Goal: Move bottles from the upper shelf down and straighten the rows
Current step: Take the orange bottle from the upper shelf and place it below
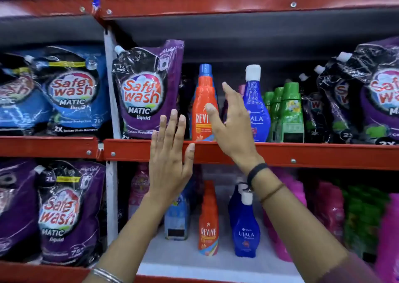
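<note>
An orange Revive bottle (202, 101) with a blue cap stands on the upper shelf (302, 155), beside a blue Ujala bottle (257, 107) with a white cap. My right hand (232, 122) is raised between these two bottles, fingers spread, holding nothing. My left hand (169, 159) is open in front of the red shelf edge, fingers pointing up, just left of the Revive bottle. On the lower shelf (183, 259) stand another Revive bottle (208, 220) and another Ujala bottle (246, 231), with a light blue bottle (177, 218) partly hidden behind my left forearm.
Green bottles (289, 114) stand right of the upper Ujala. Purple Safewash pouches (146, 88) flank the bottles on both sides, blue pouches (71, 90) fill the left bay. Pink bottles (330, 213) and green ones crowd the lower right. A white upright post (111, 196) divides the bays.
</note>
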Motion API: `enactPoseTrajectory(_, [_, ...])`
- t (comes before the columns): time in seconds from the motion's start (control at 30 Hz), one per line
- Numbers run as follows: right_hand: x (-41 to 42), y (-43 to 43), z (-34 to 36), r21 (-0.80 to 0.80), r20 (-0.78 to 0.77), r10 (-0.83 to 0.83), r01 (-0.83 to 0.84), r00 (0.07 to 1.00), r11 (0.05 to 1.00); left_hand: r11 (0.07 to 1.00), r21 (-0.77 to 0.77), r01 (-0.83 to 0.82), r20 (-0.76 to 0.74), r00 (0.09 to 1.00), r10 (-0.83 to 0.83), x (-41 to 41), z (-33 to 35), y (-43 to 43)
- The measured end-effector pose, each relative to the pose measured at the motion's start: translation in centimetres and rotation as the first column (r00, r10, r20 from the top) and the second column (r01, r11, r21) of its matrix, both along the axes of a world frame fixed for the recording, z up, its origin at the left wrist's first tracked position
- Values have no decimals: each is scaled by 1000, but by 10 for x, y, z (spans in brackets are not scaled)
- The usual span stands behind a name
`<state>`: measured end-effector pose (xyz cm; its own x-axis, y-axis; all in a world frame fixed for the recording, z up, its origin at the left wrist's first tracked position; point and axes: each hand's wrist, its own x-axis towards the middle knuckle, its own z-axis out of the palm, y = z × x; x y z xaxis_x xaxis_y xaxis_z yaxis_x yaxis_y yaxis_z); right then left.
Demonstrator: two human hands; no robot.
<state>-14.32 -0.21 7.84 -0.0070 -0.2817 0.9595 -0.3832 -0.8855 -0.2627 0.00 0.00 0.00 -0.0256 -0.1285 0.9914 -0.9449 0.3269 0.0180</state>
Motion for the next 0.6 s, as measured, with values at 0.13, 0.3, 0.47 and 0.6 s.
enactPoseTrajectory(0.13, [20,-7,10,171,-94,-40,56,995,984,999,48,-6,35,999,4,9,0,-11])
enactPoseTrajectory(0.3, [23,-15,16,238,-53,-133,142,990,961,986,39,-160,77,985,157,15,-5,-28])
enactPoseTrajectory(0.47, [16,-6,14,178,193,-1,-33,981,984,973,-7,-232,96,968,231,14,-9,-34])
enactPoseTrajectory(0.6, [1,11,12,30,326,64,-78,943,997,969,-24,-244,102,964,245,14,-11,-33])
